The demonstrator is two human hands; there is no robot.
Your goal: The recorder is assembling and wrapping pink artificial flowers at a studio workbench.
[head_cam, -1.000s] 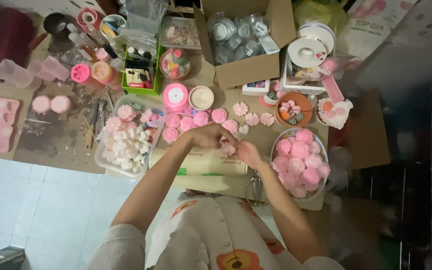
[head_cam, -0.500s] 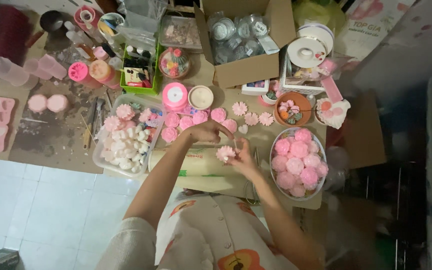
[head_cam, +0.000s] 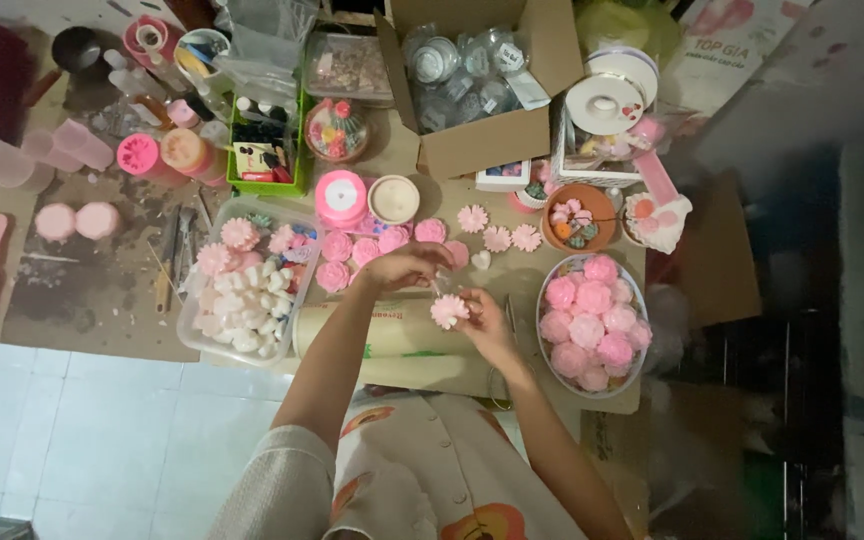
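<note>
At frame centre, the right hand (head_cam: 487,325) pinched the pink flower (head_cam: 448,311); the left hand (head_cam: 402,268), fingers curled, touched it above. Best practice: light grip, petals unsqueezed.

Flower in our right grip: we hold one pink daisy-shaped flower (head_cam: 449,311) just left of the bowl (head_cam: 548,360).
Rose shapes in the bowl: we count about nine pink roses (head_cam: 592,298).
Loose daisies: three pink daisies (head_cam: 498,237) lie above the bowl's left edge.
Ribbon spools: one pink spool (head_cam: 341,193) and one cream spool (head_cam: 393,198), up and left of the bowl.
Cardboard boxes: one open box (head_cam: 482,140) above the bowl.
</note>
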